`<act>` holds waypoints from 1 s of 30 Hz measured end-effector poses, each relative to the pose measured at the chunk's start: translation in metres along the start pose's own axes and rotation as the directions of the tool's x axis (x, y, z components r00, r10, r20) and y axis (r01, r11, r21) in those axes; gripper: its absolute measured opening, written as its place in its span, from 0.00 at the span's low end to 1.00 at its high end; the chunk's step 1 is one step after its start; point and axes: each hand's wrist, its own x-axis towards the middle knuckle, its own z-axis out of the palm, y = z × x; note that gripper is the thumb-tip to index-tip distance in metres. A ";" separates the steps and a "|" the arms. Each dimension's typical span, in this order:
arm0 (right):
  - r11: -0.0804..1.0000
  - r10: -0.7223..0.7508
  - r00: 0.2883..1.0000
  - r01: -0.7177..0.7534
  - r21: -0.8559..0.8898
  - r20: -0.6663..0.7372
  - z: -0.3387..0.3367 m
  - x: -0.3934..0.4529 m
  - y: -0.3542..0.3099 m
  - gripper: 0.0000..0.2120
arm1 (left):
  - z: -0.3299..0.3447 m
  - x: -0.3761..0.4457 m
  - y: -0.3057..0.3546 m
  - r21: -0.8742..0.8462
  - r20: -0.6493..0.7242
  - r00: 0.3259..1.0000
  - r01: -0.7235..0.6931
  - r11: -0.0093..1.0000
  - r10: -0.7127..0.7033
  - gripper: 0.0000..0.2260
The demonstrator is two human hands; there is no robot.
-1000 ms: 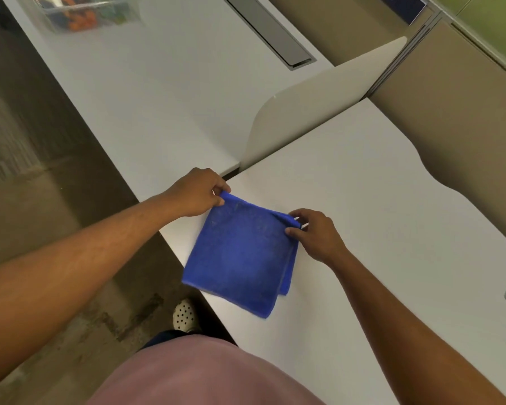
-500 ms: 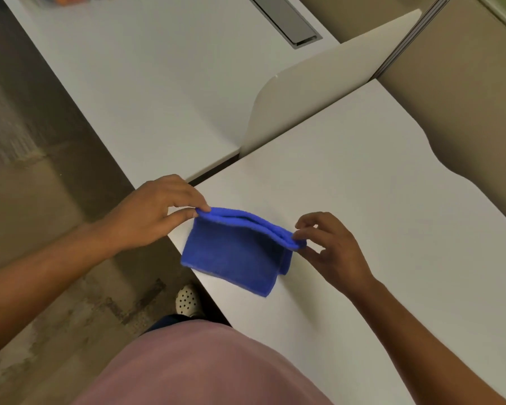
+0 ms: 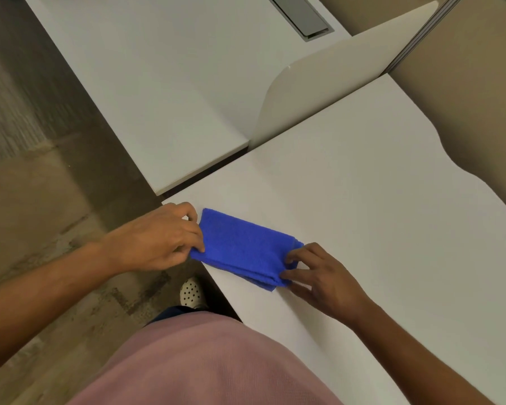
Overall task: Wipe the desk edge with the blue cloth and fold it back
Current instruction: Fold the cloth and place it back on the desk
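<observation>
My left hand pinches one end of the cloth and my right hand pinches the other, fingertips pressing the layers together. The cloth lies folded into a narrow strip on the desk, right at its near edge beside the corner. The folding looks almost finished to me; perhaps one more fold or a smoothing is left.

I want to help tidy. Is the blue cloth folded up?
Folded: the blue fuzzy cloth lies as a narrow strip, with stacked layers showing at its near edge.
</observation>
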 end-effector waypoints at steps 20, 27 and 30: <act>0.819 0.514 0.813 -0.560 0.125 0.275 -0.027 0.083 -0.031 0.14 | -0.011 0.121 0.028 -0.049 0.401 0.880 0.298 0.953 -0.255 0.19; 0.699 0.582 0.782 -0.621 0.355 0.222 -0.054 0.016 -0.022 0.14 | -0.024 0.170 0.075 -0.074 0.389 0.903 0.231 0.970 -0.185 0.12; 0.707 0.634 0.759 -0.646 0.287 0.145 -0.070 -0.017 -0.010 0.24 | -0.025 0.201 0.107 0.006 0.316 0.941 0.128 0.992 -0.123 0.16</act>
